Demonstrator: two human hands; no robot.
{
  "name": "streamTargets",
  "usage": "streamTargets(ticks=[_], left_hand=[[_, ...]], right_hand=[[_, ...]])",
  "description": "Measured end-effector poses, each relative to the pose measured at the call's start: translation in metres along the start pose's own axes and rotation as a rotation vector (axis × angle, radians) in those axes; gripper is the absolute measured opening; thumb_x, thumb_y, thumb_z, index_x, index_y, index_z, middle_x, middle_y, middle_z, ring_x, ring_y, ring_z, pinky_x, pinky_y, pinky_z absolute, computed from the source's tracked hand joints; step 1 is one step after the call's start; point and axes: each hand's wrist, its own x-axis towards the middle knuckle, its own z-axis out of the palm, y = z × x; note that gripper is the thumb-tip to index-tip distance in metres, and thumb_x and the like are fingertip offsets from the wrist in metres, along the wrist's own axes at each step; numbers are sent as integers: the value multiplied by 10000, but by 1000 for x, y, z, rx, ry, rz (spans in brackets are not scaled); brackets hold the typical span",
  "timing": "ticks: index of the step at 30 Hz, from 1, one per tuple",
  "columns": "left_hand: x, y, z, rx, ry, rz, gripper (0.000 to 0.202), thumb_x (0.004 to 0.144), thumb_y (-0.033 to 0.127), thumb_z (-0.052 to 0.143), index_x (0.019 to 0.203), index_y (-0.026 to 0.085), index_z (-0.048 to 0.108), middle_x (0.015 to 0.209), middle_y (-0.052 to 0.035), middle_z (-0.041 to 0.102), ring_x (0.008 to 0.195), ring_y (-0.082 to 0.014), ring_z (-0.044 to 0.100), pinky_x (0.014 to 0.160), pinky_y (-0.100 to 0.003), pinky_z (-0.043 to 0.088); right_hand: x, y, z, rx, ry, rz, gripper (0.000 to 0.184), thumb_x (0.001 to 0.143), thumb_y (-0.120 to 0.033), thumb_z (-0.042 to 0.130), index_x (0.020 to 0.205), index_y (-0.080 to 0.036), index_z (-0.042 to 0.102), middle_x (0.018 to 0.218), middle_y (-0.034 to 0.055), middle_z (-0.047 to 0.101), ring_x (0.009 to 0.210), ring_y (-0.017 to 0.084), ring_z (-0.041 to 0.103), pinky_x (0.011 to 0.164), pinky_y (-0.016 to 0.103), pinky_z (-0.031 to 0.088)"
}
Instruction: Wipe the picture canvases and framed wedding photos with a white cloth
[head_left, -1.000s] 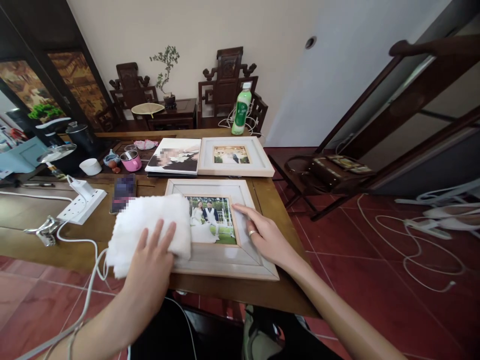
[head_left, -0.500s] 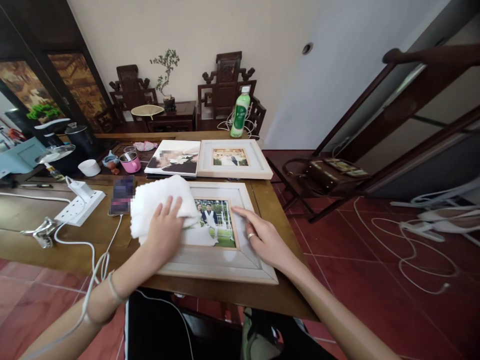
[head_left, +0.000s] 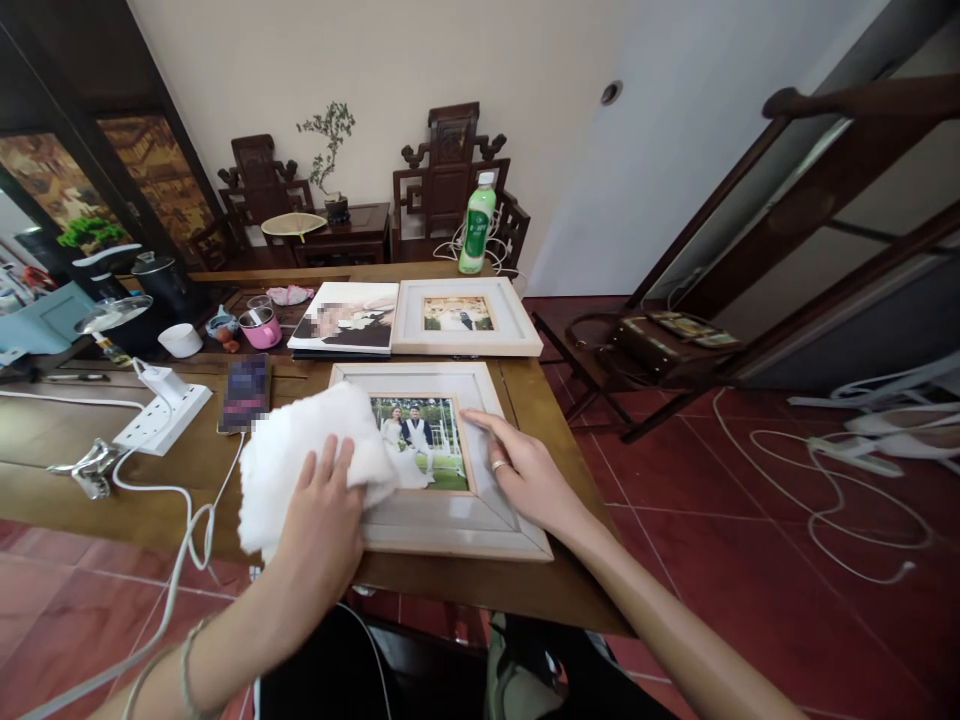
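A light wooden picture frame [head_left: 450, 540] with a pale mat and a photo of two people lies flat near the table's front edge. My left hand [head_left: 322, 510] is on a folded white cloth [head_left: 289, 450], its fingers bent over the top and the thumb side against a fold. The cloth covers the frame's left part and hangs over toward the table edge. At the frame's right side is my right hand [head_left: 532, 485], wearing a ring. Its index finger reaches to the inner edge by the photo; the other fingers are partly hidden against the frame's side.
Behind lie a second framed photo [head_left: 517, 318] and a white picture board [head_left: 352, 315]. A green bottle [head_left: 477, 225] stands at the back edge. To the left are a phone [head_left: 244, 395], a power strip [head_left: 169, 420] with loose cables, a pink mug [head_left: 260, 328] and a white cup [head_left: 180, 340].
My left hand and the cloth have slid left and toward me, uncovering more of the photo and the frame's upper left corner. The right hand stays at the frame's right side.
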Motion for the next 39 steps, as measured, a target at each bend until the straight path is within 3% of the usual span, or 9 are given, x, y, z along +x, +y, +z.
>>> streamTargets(ticks=[4,7,11,14,17,20,27,35,39], left_hand=[[-41,12,-7,-93,-61,70,378,741,121,531,1083,137,692,1479,-154,405,1374,-382,327,1077,-514,386],[-33,14,-16,-145,3,49,436,805,100,465,1212,148,614,1461,-139,443,1364,-341,370,1048,-469,437],[31,13,-25,-164,198,51,477,813,29,445,1266,139,549,1472,-171,416,1353,-324,397,1023,-447,449],[96,14,-25,-178,333,196,547,769,-55,433,1277,122,530,1459,-176,430,1394,-306,327,1080,-463,364],[146,17,-21,-217,289,506,501,737,-73,437,1149,144,623,1312,-129,587,1277,-249,482,1082,-407,358],[166,17,-15,-266,228,535,453,722,-51,458,1066,151,673,1099,-99,692,1071,-239,600,1000,-366,435],[142,-7,-13,-141,183,290,537,731,-35,432,1167,198,640,1036,-86,695,1022,-242,597,861,-327,485],[105,-68,-17,-50,166,83,499,699,-40,410,1065,178,670,959,-97,692,931,-249,609,780,-341,489],[87,-66,-16,27,118,64,460,713,-63,386,1016,140,666,946,-111,679,910,-225,616,801,-334,493]], right_hand=[[0,1,1,-5,8,-6,542,791,-67,385,1293,-211,526,1306,100,602,1215,246,561,1022,465,449],[0,3,2,0,12,-7,532,789,-75,386,1285,-200,532,1313,107,596,1224,254,550,1029,462,437],[0,4,1,15,-15,-9,594,735,-51,381,1300,-179,511,1263,112,616,1069,243,623,947,433,482],[0,3,1,12,-36,10,627,698,-37,373,1302,-149,500,1148,114,651,821,205,633,827,387,516],[1,0,-1,3,-35,16,588,719,-48,367,1282,-133,511,1056,113,659,757,198,603,787,369,509],[1,-2,-1,12,-27,11,561,745,-58,365,1274,-167,516,1084,106,649,842,212,614,826,375,492],[1,-1,-1,34,-7,37,562,735,-53,373,1269,-151,517,1066,101,670,783,199,615,796,366,504],[1,-1,0,49,6,17,516,789,-72,365,1277,-152,513,1276,130,612,1127,244,596,941,418,472],[1,0,0,37,7,16,524,791,-67,354,1283,-150,510,1268,130,616,1138,240,596,944,422,482]])
